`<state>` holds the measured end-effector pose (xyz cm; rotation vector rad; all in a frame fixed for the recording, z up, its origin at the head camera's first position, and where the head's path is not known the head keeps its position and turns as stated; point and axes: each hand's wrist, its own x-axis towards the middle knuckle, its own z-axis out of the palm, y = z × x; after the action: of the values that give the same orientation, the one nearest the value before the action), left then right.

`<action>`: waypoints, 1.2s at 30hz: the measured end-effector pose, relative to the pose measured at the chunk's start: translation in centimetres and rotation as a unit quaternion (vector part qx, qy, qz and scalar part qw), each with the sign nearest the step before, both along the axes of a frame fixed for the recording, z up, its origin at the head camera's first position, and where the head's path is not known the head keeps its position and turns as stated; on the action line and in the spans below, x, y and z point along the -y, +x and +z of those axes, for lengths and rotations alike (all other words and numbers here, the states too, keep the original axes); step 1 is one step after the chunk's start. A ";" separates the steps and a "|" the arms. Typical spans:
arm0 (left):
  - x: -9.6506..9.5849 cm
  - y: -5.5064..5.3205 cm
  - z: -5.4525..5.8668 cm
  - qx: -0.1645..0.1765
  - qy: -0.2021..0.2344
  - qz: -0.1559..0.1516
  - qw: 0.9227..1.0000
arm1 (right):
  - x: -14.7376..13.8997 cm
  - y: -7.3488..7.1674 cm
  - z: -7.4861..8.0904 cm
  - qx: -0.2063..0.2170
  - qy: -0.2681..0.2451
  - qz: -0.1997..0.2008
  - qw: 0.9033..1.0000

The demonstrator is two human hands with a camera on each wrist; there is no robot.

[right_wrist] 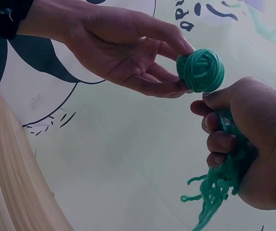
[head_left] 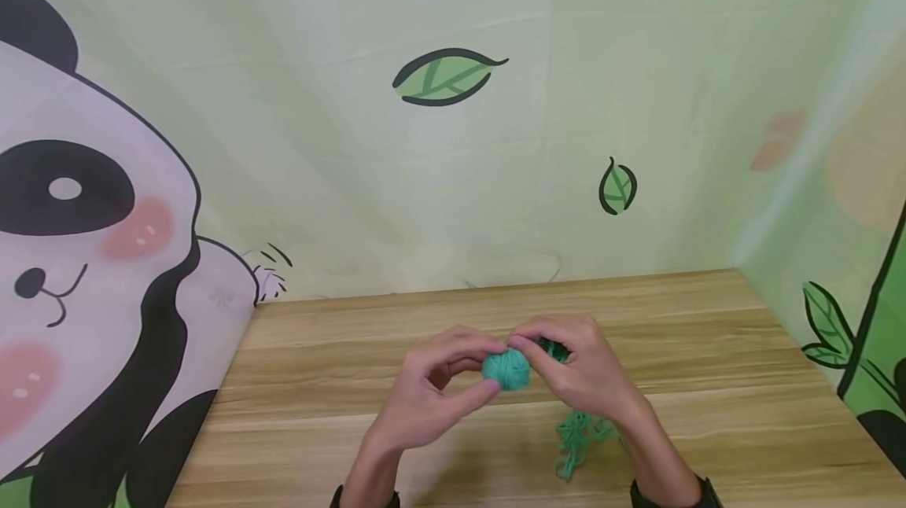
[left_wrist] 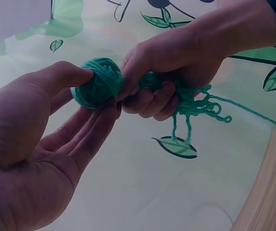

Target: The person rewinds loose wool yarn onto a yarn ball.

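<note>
A small ball of teal yarn (head_left: 506, 370) is pinched between the thumb and fingers of my left hand (head_left: 435, 390), above the tabletop. Close beside it, my right hand (head_left: 583, 366) has its thumb and forefinger together at the ball's edge. In the right wrist view, the other fingers of that right hand (right_wrist: 258, 139) curl round a bunch of loose yarn (right_wrist: 224, 168). Strands of this loose yarn (head_left: 576, 437) hang below the right hand in the head view. The left wrist view shows the wound ball (left_wrist: 99, 83) in front of the left fingertips.
The wooden table (head_left: 318, 382) spreads under both hands. Behind it stands a pale green backdrop (head_left: 340, 178) with printed leaves and a large panda (head_left: 92, 272) at the left. In the left wrist view, a strand of yarn (left_wrist: 253, 113) runs off to the right.
</note>
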<state>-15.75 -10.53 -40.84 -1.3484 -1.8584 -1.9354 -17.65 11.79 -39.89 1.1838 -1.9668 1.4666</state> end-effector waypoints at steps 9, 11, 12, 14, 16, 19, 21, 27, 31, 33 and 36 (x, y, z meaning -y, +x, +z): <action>0.6 -0.7 -0.5 0.022 0.090 0.097 0.991 | -0.6 -0.6 -1.0 0.015 0.017 -0.037 0.999; 0.9 -0.8 -0.4 0.039 0.106 0.127 0.985 | -0.7 -0.6 -1.0 0.017 0.021 -0.048 0.998; 1.0 -0.8 -0.4 0.046 0.112 0.143 0.982 | -0.8 -0.7 -0.9 0.017 0.023 -0.052 0.998; 1.3 -0.9 -0.3 0.061 0.121 0.172 0.976 | -1.0 -0.7 -0.8 0.021 0.023 -0.057 0.998; 1.8 -1.0 -0.3 0.072 0.127 0.193 0.970 | -1.2 -0.8 -0.7 0.023 0.030 -0.067 0.997; 2.4 -1.3 -0.3 0.085 0.137 0.216 0.963 | -1.6 -1.1 -0.7 0.037 0.046 -0.082 0.995; 2.9 -1.5 -0.3 0.087 0.141 0.228 0.959 | -1.9 -1.3 -0.8 0.047 0.058 -0.090 0.993; 4.2 -1.9 -0.3 0.093 0.152 0.264 0.948 | -2.8 -1.9 -1.4 0.060 0.077 -0.097 0.991; 5.1 -2.0 -0.3 0.104 0.156 0.289 0.939 | -3.5 -2.1 -1.7 0.071 0.105 -0.129 0.984; 5.7 -2.0 -0.3 0.107 0.160 0.304 0.933 | -4.0 -2.2 -1.8 0.078 0.119 -0.152 0.978; 6.5 -2.2 -0.3 0.108 0.175 0.324 0.923 | -4.9 -2.4 -1.8 0.079 0.134 -0.190 0.969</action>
<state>-17.92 -16.98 -41.09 -0.3528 -1.6340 -1.9474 -20.09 16.66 -41.73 0.7436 -2.3992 1.1539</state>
